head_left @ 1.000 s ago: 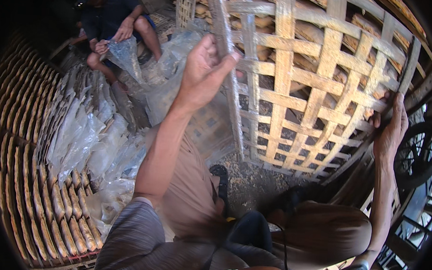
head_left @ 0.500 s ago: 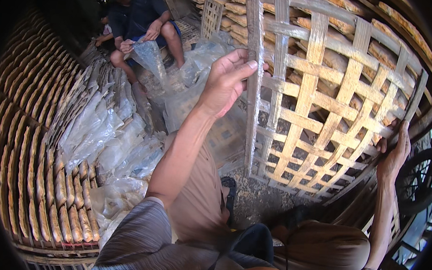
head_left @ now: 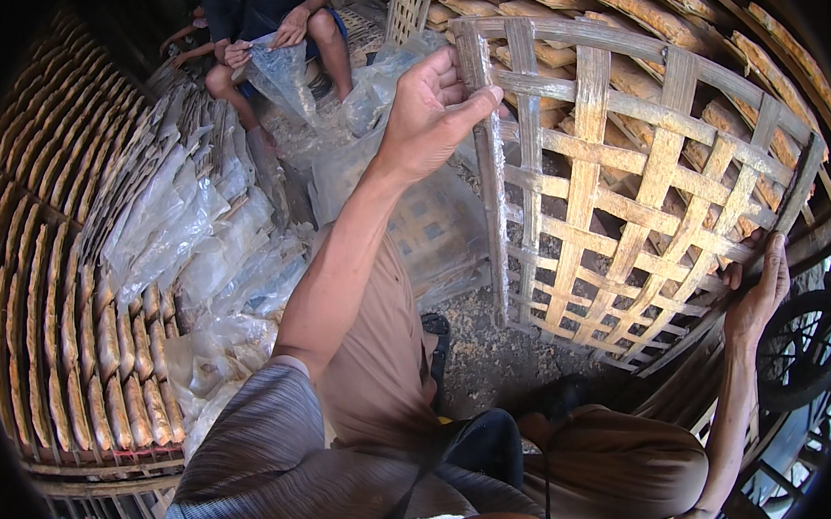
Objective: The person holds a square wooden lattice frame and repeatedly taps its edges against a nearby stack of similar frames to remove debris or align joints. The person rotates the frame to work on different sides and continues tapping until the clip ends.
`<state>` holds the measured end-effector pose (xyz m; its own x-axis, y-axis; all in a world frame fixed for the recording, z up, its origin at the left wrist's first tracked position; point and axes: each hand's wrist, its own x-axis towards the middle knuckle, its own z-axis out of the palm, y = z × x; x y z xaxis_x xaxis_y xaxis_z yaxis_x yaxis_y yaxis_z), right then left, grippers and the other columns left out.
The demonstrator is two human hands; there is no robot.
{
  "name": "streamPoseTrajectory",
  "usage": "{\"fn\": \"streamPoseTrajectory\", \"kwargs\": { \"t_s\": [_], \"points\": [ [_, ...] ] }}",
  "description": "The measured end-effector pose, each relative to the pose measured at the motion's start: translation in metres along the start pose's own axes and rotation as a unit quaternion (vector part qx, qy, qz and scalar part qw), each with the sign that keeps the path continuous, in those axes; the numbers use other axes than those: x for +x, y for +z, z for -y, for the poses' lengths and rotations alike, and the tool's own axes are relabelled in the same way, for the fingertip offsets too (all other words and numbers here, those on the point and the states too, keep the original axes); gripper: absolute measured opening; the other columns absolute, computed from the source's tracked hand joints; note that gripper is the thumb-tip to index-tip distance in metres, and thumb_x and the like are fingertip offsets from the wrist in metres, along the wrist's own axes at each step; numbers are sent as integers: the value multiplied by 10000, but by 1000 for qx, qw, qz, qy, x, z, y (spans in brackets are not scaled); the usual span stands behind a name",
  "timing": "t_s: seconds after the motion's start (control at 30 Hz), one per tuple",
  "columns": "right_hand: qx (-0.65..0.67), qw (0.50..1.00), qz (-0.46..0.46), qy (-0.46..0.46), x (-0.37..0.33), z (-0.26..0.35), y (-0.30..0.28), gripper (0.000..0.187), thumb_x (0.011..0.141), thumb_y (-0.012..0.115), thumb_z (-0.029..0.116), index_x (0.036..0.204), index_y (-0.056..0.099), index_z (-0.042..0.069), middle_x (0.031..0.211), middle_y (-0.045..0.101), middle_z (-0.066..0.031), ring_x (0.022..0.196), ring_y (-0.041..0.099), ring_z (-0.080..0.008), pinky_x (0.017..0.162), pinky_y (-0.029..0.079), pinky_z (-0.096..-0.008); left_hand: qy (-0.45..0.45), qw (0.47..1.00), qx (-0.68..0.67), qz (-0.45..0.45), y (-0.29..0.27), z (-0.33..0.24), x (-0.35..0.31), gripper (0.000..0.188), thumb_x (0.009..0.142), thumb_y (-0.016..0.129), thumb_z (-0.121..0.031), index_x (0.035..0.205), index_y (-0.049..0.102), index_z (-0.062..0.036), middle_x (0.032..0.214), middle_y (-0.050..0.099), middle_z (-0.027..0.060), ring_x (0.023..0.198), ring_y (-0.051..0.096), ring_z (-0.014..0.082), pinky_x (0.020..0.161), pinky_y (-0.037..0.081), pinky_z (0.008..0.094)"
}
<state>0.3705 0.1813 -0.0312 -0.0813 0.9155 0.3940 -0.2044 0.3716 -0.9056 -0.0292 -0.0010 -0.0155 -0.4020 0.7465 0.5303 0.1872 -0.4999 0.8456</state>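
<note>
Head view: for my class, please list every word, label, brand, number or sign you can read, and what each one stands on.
None: no readable text shows on the woven tray, the clear plastic sheets or the rows of slabs.
Too dark to judge: the shadowed edges of the picture.

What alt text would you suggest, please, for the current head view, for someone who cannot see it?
A person's left hand and right hand grip a woven lattice panel by opposite edges; beyond, a co-worker holds clear plastic sheeting.
</note>
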Motion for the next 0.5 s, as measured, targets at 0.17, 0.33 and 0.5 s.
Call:
{"fn": "streamPoseTrajectory", "kwargs": {
  "t_s": [0.17, 0.33, 0.5],
  "points": [
    [-64, 997, 22, 21, 0, -2, -7, 362, 1091, 622, 416, 1011, 693, 71, 704, 552, 60, 527, 485, -51, 459, 363, -233, -74, 997, -16, -34, 1, -2, 2, 389, 1054, 702, -288, 1307, 642, 0, 1088, 741, 59, 890, 724, 129, 801, 610, 306],
    [-43, 996, 61, 56, 4, -7, 2, 470, 1099, 598, 462, 1031, 698, 8, 703, 567, 7, 513, 491, -92, 480, 410, -267, -75, 991, -102, -45, -1, 12, 4, 338, 1121, 589, -234, 1338, 617, 24, 1177, 700, 92, 1020, 688, 165, 902, 575, 342],
    [21, 994, 80, 66, -3, -7, 0, 443, 1083, 637, 444, 1038, 710, 9, 814, 632, -20, 540, 489, -89, 500, 433, -256, -90, 983, -156, -15, 7, 8, 2, 362, 1137, 555, -281, 1311, 622, 29, 1186, 681, 101, 1019, 668, 177, 927, 557, 343]
  ]
}}
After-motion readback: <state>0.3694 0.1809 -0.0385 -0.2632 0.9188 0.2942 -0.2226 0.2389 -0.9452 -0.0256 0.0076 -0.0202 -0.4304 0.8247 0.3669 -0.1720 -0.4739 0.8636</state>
